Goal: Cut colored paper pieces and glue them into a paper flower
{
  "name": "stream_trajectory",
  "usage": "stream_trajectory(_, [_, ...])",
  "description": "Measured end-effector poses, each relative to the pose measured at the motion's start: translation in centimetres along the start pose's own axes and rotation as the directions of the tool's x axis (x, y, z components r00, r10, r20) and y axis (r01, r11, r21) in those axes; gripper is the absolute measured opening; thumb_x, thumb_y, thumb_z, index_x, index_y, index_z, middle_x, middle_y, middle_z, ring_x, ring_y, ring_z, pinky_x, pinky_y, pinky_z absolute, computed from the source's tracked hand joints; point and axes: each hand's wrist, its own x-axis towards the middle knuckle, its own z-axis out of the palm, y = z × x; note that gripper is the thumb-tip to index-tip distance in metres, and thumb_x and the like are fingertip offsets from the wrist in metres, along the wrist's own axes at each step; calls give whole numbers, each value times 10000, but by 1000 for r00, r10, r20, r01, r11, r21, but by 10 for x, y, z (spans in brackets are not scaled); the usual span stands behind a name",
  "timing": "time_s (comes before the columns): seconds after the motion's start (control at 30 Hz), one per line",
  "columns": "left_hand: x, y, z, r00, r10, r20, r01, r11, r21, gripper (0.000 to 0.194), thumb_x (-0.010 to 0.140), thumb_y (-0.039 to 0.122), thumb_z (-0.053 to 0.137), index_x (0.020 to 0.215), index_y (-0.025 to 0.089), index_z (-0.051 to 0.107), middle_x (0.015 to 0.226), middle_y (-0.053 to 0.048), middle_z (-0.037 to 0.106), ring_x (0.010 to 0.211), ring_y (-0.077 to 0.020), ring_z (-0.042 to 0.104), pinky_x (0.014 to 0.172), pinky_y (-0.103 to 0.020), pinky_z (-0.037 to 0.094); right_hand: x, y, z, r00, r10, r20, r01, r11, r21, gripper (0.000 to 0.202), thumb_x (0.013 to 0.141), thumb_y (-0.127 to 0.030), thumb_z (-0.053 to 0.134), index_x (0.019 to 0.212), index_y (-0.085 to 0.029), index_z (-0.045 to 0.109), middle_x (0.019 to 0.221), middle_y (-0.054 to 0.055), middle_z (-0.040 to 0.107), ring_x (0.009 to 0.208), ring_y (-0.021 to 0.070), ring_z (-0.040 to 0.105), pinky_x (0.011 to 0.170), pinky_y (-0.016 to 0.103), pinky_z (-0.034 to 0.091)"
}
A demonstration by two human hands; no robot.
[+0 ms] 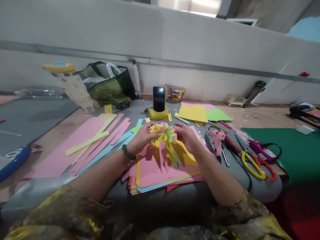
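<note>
The paper rosette (163,135) is pinched at its left side by the fingers of the left hand (140,139), the thumb laid across its front. The fingers of the right hand (187,136) are loosely curled, half open, at its right edge; whether it is gripped there cannot be told. Stacked coloured sheets (160,176) are spread below the fingers, paper strips (120,131) to their left, a pink glue gun (218,145) to their right.
</note>
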Motion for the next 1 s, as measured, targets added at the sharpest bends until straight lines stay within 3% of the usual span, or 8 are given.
stream_trajectory(0.1, [-1, -2, 2, 1000, 25, -5, -25, 1000, 1, 586, 580, 327, 792, 1106, 161, 595, 1134, -106, 713, 1004, -261, 684, 859, -390, 546, -3, 4, 7, 997, 23, 78, -19, 998, -64, 539, 490, -332, 789, 989, -229, 612, 824, -13, 700, 753, 180, 656, 705, 302, 510])
stream_trajectory(0.27, [-5, -3, 8, 1000, 31, -6, -30, 999, 43, 626, 581, 327, 792, 1143, 160, 569, 1156, -112, 691, 1044, -262, 670, 890, -388, 535, -6, 12, 15, 993, -115, 9, 114, 972, -207, 524, 533, -264, 731, 1042, -206, 620, 897, 7, 715, 829, 205, 657, 757, 337, 523])
stream_trajectory(0.57, [-3, -1, 8, 997, 64, -41, -61, 996, 71, 538, 562, 251, 743, 1065, 181, 567, 1017, -51, 693, 940, -227, 676, 860, -374, 538, -3, 15, 16, 980, -196, -24, 181, 941, -285, 590, 547, -268, 641, 1127, -202, 558, 992, 42, 697, 876, 217, 648, 801, 347, 513])
stream_trajectory(0.73, [-4, 5, 10, 997, 59, -59, -58, 998, 10, 490, 562, 192, 733, 1024, 187, 571, 925, -16, 693, 848, -194, 674, 766, -329, 555, -3, 13, 15, 971, -240, -19, 226, 937, -267, 505, 577, -264, 628, 1077, -203, 586, 938, 22, 705, 844, 205, 651, 776, 327, 521])
stream_trajectory(1.0, [-1, -2, 13, 991, 133, -26, -134, 990, -43, 468, 558, 320, 824, 961, 176, 635, 959, -49, 736, 906, -245, 687, 819, -360, 546, 0, 17, 15, 961, -276, -28, 267, 946, -186, 483, 569, -303, 681, 1034, -204, 597, 857, -9, 693, 781, 198, 643, 753, 330, 510])
